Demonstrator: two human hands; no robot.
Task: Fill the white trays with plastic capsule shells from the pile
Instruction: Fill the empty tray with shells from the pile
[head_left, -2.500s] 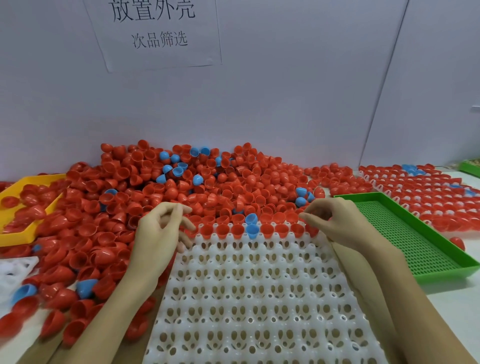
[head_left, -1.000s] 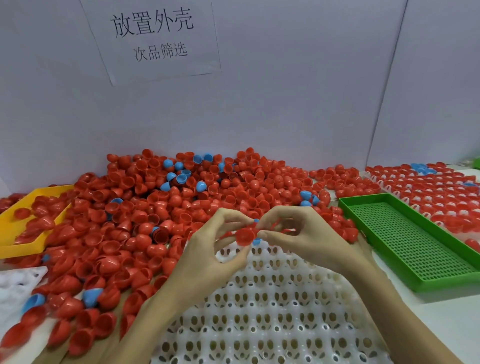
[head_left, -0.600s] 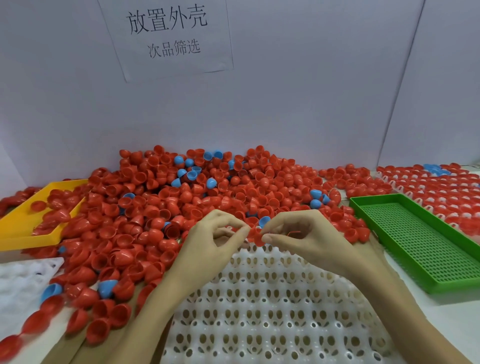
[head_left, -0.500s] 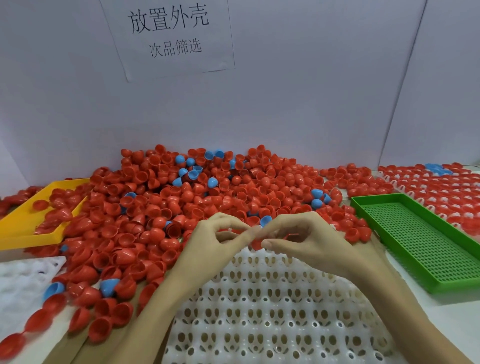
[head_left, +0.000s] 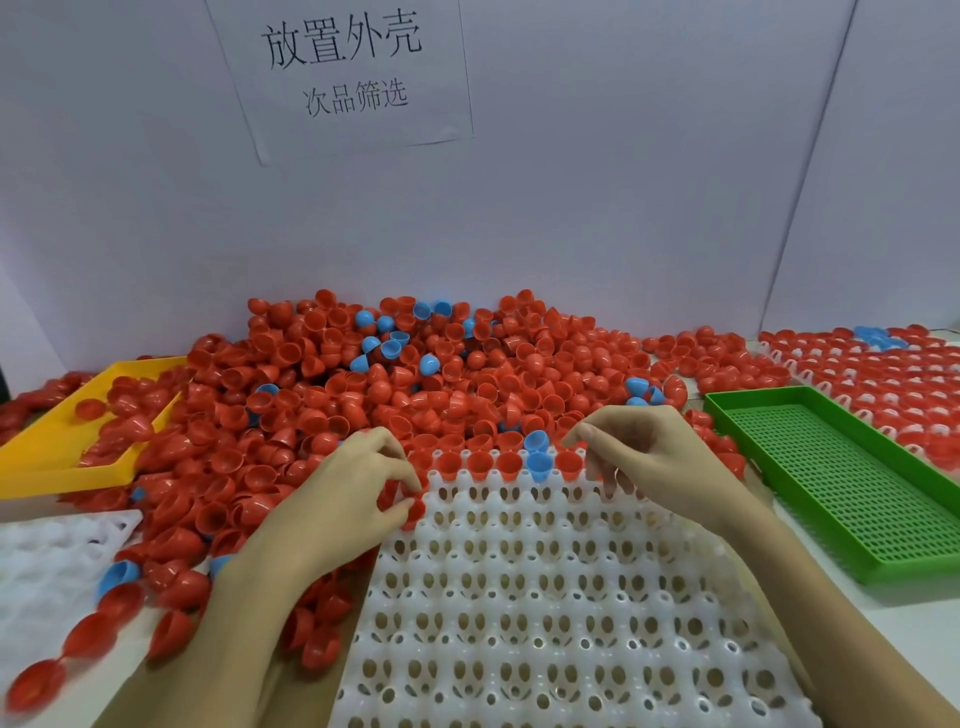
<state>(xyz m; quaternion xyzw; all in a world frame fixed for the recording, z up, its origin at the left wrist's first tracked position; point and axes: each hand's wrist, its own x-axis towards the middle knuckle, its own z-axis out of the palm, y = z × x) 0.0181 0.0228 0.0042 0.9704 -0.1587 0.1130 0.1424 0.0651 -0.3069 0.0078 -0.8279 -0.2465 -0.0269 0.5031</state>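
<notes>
On the far left, a yellow tray (head_left: 62, 457) lies partly buried under red shells, and nearer the camera the corner of a second white tray (head_left: 47, 551) shows with loose shells scattered beside it. Against the back wall, under a paper sign (head_left: 343, 73), the pile (head_left: 415, 384) of red shells with a few blue ones spreads across the table. The left hand (head_left: 332, 509) sits at the far left corner of the white tray (head_left: 545, 623), its thumb and fingers pinching a red shell (head_left: 413, 512) at the tray's edge. Along the tray's far row stand several red shells and one blue shell (head_left: 539, 466), open side up; the other sockets are bare. The right hand (head_left: 654, 467) hovers over the far right corner of that tray, fingers loosely curled downward; I cannot tell whether it grasps anything. To the right lies a green tray (head_left: 852, 483), and beyond it a filled tray (head_left: 883, 374) of shells.
</notes>
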